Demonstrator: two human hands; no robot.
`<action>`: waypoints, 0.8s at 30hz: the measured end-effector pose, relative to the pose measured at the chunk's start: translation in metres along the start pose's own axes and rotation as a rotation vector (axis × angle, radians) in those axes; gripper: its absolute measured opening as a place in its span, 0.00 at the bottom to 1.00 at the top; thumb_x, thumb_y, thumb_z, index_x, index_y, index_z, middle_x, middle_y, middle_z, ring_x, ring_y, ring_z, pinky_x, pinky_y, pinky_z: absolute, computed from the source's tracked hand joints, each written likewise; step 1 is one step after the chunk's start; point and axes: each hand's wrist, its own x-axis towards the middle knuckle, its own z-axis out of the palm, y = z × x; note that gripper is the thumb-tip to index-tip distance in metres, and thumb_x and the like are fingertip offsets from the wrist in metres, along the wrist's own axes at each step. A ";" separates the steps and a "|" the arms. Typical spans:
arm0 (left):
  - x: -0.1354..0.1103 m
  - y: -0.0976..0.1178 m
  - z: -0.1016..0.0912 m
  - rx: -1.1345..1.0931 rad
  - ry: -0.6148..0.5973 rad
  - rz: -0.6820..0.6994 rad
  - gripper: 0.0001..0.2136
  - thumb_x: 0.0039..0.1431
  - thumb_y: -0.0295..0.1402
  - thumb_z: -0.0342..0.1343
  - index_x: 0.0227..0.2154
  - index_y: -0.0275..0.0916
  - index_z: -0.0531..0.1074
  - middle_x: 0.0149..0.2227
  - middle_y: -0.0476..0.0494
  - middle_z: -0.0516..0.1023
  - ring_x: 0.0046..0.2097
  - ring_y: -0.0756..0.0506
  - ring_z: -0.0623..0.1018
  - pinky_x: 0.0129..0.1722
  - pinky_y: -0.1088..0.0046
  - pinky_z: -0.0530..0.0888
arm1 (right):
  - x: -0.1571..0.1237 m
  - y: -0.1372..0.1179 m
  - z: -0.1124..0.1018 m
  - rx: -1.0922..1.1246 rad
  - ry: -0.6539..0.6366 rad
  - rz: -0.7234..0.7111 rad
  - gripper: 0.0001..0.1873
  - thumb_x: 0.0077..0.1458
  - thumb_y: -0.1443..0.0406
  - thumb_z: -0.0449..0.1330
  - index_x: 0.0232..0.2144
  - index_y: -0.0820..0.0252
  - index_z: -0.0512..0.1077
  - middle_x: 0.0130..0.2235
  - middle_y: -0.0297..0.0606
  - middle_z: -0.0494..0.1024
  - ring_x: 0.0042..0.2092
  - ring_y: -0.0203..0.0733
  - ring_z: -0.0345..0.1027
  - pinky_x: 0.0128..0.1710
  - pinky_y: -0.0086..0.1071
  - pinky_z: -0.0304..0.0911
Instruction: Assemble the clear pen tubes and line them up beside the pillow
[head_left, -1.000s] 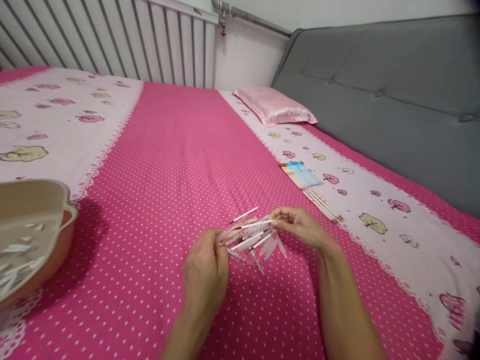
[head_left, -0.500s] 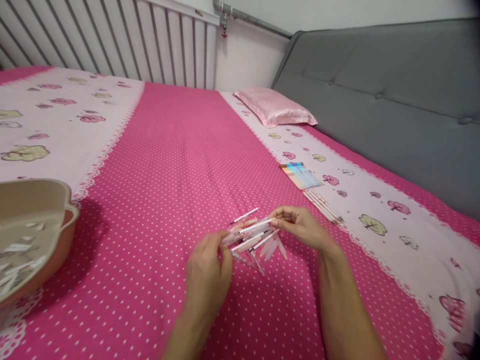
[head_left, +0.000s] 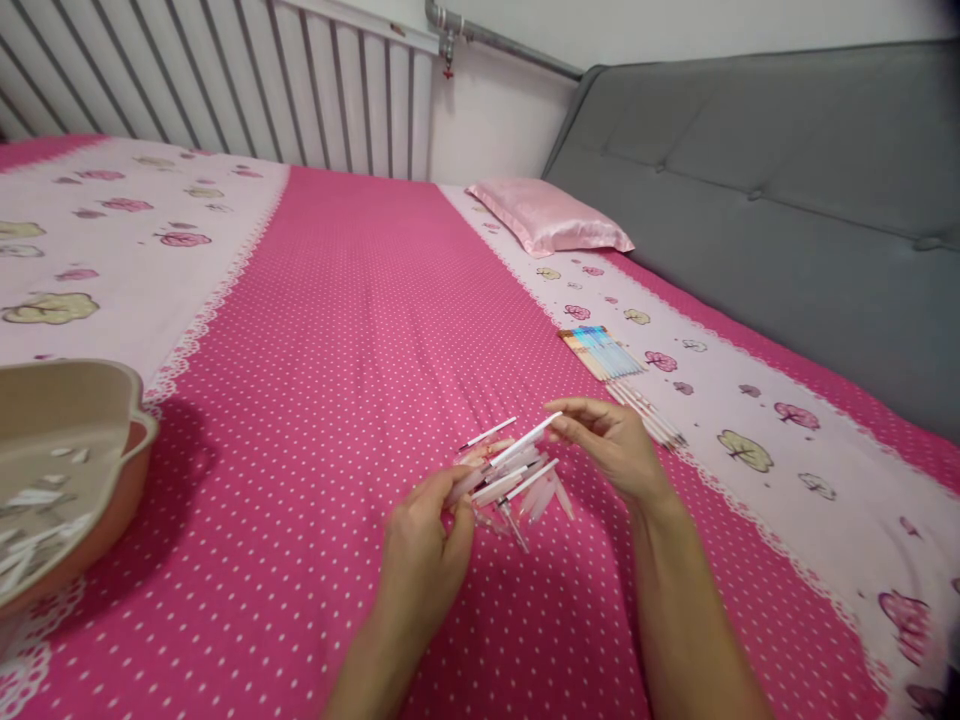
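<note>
My right hand [head_left: 611,445] pinches one end of a slim white stick with a dark tip, which looks like a pen refill [head_left: 525,440]. It slants over a loose pile of pen parts [head_left: 536,495] on the bed. My left hand [head_left: 431,530] is at the pile's left side, thumb and forefinger closed around a translucent pen barrel [head_left: 466,484], partly hidden by the fingers. Among the pile are white refills and clear or pinkish tubes. Another dark-tipped refill [head_left: 489,432] lies just beyond the pile.
A row of pens with blue upper parts [head_left: 604,352] lies to the right, with several white pens [head_left: 646,412] beside it. At the left stands a beige basin [head_left: 75,380] holding white pieces. A pink pillow [head_left: 551,215] rests by the grey headboard [head_left: 750,190].
My right hand has moved slightly up and right, raising the end of the white refill. My left hand has shifted a little right, its thumb and forefinger closer together.
</note>
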 end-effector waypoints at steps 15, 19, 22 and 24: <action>-0.002 0.002 0.000 -0.025 -0.070 0.004 0.13 0.60 0.33 0.46 0.45 0.41 0.70 0.35 0.47 0.78 0.33 0.47 0.76 0.31 0.75 0.69 | -0.003 -0.007 0.020 -0.023 -0.126 -0.062 0.13 0.52 0.58 0.60 0.39 0.57 0.76 0.29 0.37 0.79 0.31 0.39 0.73 0.33 0.32 0.69; -0.002 0.002 0.000 -0.040 -0.079 0.021 0.12 0.60 0.33 0.46 0.44 0.41 0.70 0.34 0.47 0.78 0.33 0.47 0.76 0.31 0.75 0.68 | -0.004 -0.009 0.029 -0.090 -0.220 -0.086 0.12 0.54 0.59 0.58 0.39 0.55 0.77 0.34 0.38 0.80 0.35 0.40 0.73 0.35 0.32 0.68; -0.002 0.001 0.000 -0.047 -0.074 0.025 0.12 0.60 0.33 0.46 0.44 0.41 0.70 0.34 0.46 0.78 0.34 0.46 0.76 0.33 0.74 0.69 | -0.005 -0.011 0.032 -0.104 -0.251 -0.085 0.13 0.55 0.58 0.57 0.39 0.54 0.77 0.35 0.38 0.79 0.36 0.40 0.73 0.35 0.32 0.68; -0.002 0.001 0.000 -0.064 -0.085 0.020 0.12 0.61 0.33 0.46 0.44 0.41 0.70 0.34 0.46 0.78 0.36 0.45 0.76 0.35 0.73 0.70 | -0.006 -0.013 0.030 -0.098 -0.255 -0.082 0.13 0.55 0.58 0.57 0.41 0.54 0.76 0.35 0.37 0.79 0.35 0.39 0.73 0.35 0.32 0.68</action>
